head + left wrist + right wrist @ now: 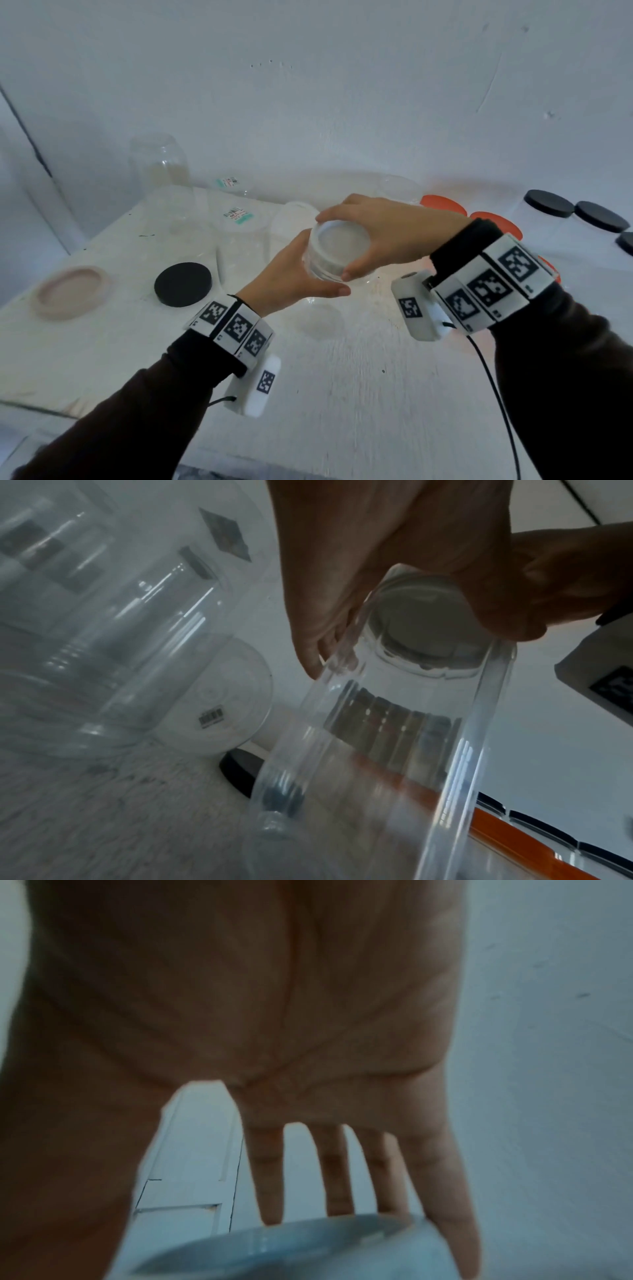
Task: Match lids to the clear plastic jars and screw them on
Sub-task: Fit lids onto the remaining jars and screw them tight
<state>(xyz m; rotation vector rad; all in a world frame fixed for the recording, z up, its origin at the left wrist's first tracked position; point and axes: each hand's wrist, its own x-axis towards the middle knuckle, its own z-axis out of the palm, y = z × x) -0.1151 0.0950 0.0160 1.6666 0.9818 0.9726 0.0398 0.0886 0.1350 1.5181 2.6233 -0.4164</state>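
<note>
A clear plastic jar [323, 270] is held tilted above the white table, and a white lid [342, 241] sits on its mouth. My left hand [301, 277] grips the jar's body from the left, thumb along its lower side. My right hand [380, 233] grips the lid's rim from the right, fingers over the far edge and thumb at the near edge. The left wrist view looks up along the clear jar [394, 750] to the lid [424, 626] seen from inside. In the right wrist view the lid [291, 1250] shows blurred beneath my spread fingers [270, 1177].
Loose on the table [342, 394] lie a black lid [183, 283] and a beige lid [70, 291] at the left. Several clear jars [236, 219] stand behind. Orange lids [443, 204] and black-lidded jars [548, 204] are at the right. A white wall rises behind.
</note>
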